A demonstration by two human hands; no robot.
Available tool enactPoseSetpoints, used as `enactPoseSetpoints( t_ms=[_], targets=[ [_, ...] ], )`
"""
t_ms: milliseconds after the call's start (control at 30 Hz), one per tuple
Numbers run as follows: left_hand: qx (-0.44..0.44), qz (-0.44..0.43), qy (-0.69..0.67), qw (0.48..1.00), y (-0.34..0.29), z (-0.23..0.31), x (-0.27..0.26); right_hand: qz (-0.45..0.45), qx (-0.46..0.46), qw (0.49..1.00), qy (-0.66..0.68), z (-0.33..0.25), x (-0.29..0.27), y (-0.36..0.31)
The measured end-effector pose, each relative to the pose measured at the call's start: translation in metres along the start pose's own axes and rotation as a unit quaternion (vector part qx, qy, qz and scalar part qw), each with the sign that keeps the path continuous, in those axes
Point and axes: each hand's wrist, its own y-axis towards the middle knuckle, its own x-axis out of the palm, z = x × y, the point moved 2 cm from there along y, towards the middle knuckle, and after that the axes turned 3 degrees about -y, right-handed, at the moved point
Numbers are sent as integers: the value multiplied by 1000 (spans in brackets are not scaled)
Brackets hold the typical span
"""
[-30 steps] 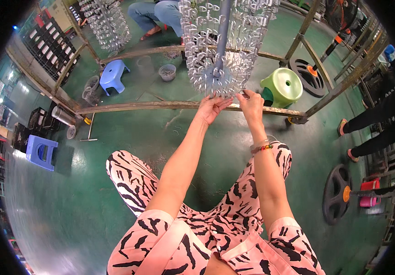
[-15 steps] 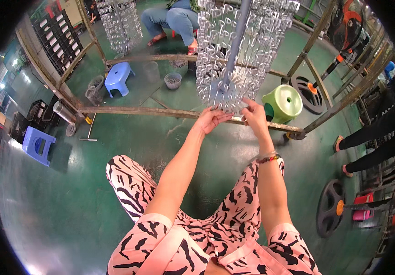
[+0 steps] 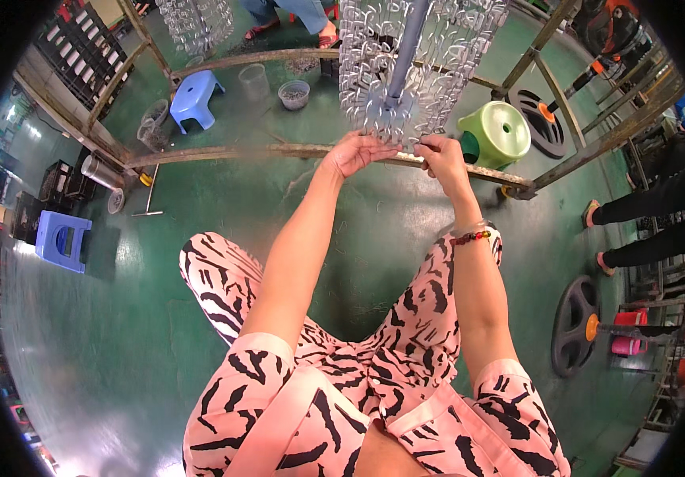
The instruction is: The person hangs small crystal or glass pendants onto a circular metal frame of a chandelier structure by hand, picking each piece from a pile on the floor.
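A tall hanging rack (image 3: 356, 75) carries dense rows of small, curved silver metal pieces around a grey central pole (image 3: 408, 56). At its lower edge, my left hand (image 3: 352, 154) has its palm turned up and its fingers bent together under the bottom row. Whatever sits between those fingers and the thumb is too small to name. Just to the right, thumb and fingers of my right hand (image 3: 446, 161) are pinched together beside the rack's bottom right edge. What this pinch holds, if anything, cannot be made out.
A rusty metal frame (image 3: 223, 153) surrounds the rack. Beside it stand a green stool (image 3: 504, 131), a blue stool (image 3: 195, 98) and a tub of small parts (image 3: 293, 96). Another blue stool (image 3: 63, 240) is at left; a black wheel-shaped base (image 3: 577, 326) and a person's legs (image 3: 652, 215) are at right.
Both hands and the rack's bottom edge appear higher in the picture, as does the frame. My right fingers have lowered from the rack's side and closed into a pinch. My left hand stays under the rack's edge.
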Motion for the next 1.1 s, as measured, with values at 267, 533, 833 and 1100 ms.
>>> enactPoseSetpoints(
  t_ms=[267, 533, 833, 1100],
  targets=[
    [3, -14, 35, 999, -3, 9, -3, 102, -67, 988, -99, 11, 15, -6],
    [8, 24, 8, 1000, -5, 11, -3, 196, -155, 943, -218, -1, 31, -9],
    [11, 37, -9, 999, -4, 4, -7, 264, -147, 930, -207, 6, 34, 3],
    [13, -3, -2, 1000, -7, -1, -8, 228, -150, 957, -95, 12, 42, 0]
  ],
)
